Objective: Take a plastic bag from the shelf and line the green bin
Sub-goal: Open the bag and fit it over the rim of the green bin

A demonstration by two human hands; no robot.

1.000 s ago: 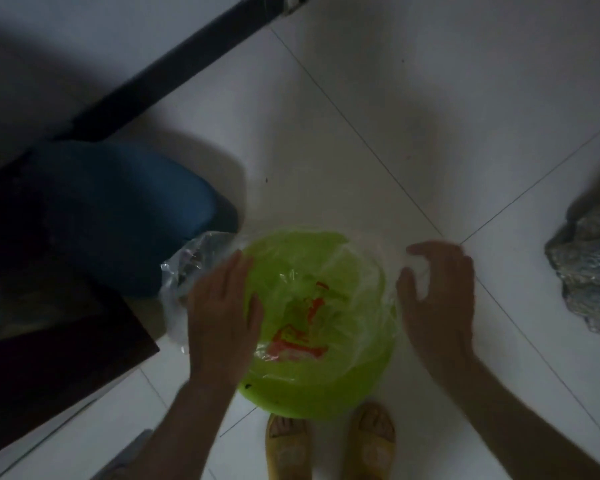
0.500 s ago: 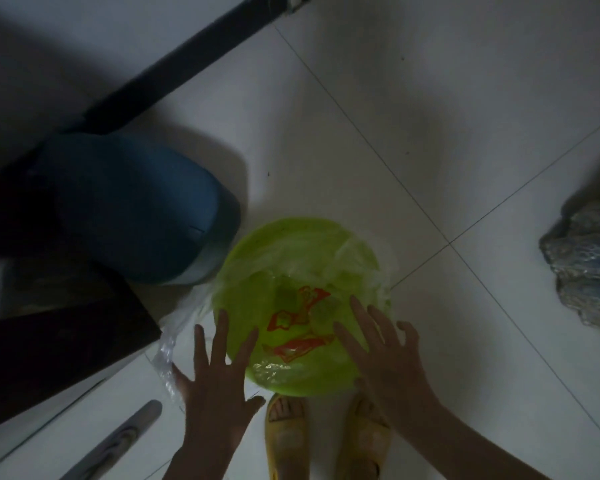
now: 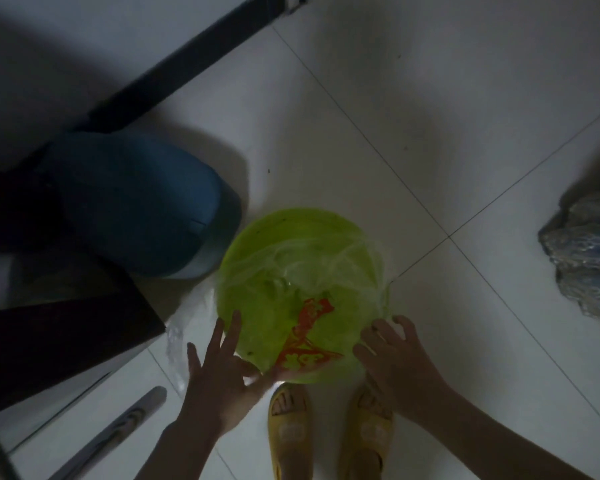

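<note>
plastic bag point(image 3: 302, 271) in green bin point(image 3: 257, 237) | red print unreadable | left hand point(image 3: 219, 382), right hand point(image 3: 395, 362) at rim

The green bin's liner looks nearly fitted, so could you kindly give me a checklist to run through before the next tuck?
1. Clear plastic bag with red print sits inside the round green plastic bin: ok.
2. Far rim covered by the bag: cannot tell.
3. Bag folded over left rim: not ok, loose film trails on the floor.
4. Left hand at near rim: ok, fingers spread.
5. Right hand grip on the bag edge: cannot tell.
6. Bin upright: ok.
</note>
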